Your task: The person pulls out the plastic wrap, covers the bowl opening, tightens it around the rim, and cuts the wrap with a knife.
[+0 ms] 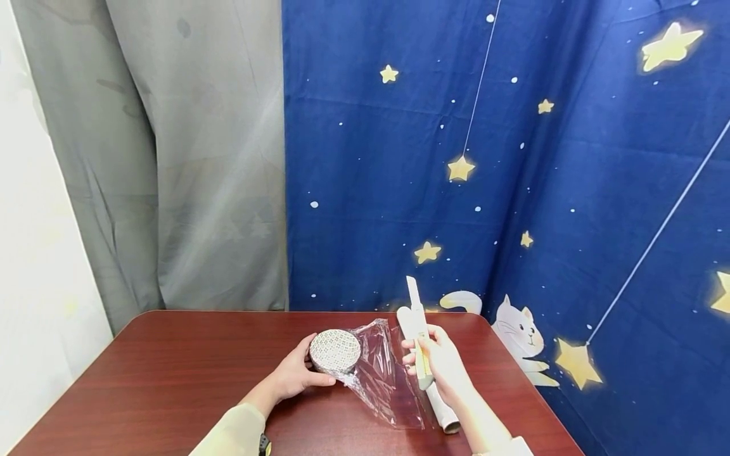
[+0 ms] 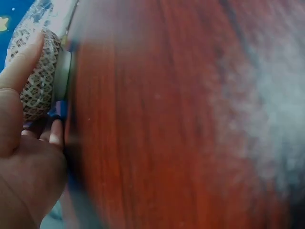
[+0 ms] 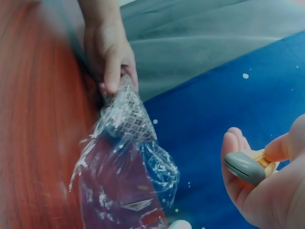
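A round container [image 1: 335, 350] with a small lattice pattern stands on the table, clear plastic wrap [image 1: 379, 373] clinging to it and trailing right. My left hand [image 1: 293, 373] grips its left side; in the left wrist view the thumb lies along the patterned wall [image 2: 40, 81], over the film. Held up in my right hand [image 1: 441, 358] is a utility knife [image 1: 422, 348] with a pale yellow body and grey end [image 3: 245, 168], its long blade pointing up and away. The knife is apart from the wrap in the right wrist view. A white roll [image 1: 441, 408] lies under the right hand, partly hidden by it.
The reddish-brown wooden table [image 1: 188, 380] has its far edge before a grey curtain [image 1: 217, 190] and a blue starry curtain [image 1: 371, 190]. The roll's hollow end faces the near side. A dark band [image 1: 265, 444] is round the left wrist.
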A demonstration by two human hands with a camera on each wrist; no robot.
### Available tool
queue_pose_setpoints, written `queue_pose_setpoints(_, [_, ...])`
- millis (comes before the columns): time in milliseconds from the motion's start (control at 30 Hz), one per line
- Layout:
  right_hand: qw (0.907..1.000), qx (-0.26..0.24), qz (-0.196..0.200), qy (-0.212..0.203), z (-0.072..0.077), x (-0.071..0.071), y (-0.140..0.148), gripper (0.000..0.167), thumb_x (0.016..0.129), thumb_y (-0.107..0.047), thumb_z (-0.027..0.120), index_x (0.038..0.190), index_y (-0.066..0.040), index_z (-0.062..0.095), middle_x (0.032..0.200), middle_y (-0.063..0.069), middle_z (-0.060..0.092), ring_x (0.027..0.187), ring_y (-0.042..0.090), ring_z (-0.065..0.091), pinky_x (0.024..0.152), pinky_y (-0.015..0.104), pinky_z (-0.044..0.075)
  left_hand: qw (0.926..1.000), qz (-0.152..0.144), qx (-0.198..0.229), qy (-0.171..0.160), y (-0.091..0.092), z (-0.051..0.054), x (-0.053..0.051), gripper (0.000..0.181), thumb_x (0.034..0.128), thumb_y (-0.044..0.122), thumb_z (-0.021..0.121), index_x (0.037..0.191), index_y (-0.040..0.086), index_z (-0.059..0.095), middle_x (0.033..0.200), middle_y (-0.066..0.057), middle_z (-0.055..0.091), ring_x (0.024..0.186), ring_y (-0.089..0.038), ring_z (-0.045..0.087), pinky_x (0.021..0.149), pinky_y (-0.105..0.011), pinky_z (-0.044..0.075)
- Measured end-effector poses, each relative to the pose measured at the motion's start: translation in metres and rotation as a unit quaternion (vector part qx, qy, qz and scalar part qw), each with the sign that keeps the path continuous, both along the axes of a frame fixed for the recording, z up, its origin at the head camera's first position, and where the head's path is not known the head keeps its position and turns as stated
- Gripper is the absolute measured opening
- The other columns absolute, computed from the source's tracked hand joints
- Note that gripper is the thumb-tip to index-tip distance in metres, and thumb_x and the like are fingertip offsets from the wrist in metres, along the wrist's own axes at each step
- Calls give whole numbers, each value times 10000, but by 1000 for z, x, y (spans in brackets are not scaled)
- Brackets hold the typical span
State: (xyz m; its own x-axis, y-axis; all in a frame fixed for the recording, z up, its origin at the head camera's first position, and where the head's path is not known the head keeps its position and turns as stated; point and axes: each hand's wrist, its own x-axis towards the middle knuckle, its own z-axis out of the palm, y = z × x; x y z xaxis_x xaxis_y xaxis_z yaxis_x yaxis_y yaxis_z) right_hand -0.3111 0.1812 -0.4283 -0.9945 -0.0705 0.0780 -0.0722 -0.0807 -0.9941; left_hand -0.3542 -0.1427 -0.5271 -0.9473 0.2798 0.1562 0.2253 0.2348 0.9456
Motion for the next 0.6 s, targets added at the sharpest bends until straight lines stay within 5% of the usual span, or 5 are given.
queue_pose_setpoints(133, [9997,-207,-103,3,6,0,-4,259,1160,-138,436,1363,21,462,899,16,715,656,120,655,598,257,585,10000,70,-46,-14,-1,-3,0,1065,796,67,971,1635,-52,325,1491,-308,606,1281,-394,683,879,-275,582])
queue_pose_setpoints(300, [9982,-336,-387,-321,13,-6,-5,404,1172,-437,458,1167,-83,652,766,-10,592,604,123,561,555,252,525,9998,132,-171,-47,-2,-6,-1,1012,805,110,980,1606,-37,381,1507,-276,613,1338,-416,664,914,-297,581])
queue_pose_setpoints(433, [9961,-309,-641,-530,17,-12,-3,555,1122,-631,471,955,-129,639,662,-44,535,534,115,506,517,242,473,9999,89,-76,-32,-4,-5,0,990,812,99,973,1597,-48,389,1509,-275,619,1370,-430,647,1002,-391,593])
queue_pose_setpoints(600, [9940,-290,-864,-597,20,-15,0,614,1095,-680,487,794,-158,602,599,-61,519,493,100,478,487,235,435,10000,-59,34,44,-4,-3,1,967,823,60,955,1592,-72,383,1522,-294,608,1400,-453,627,1073,-466,577])
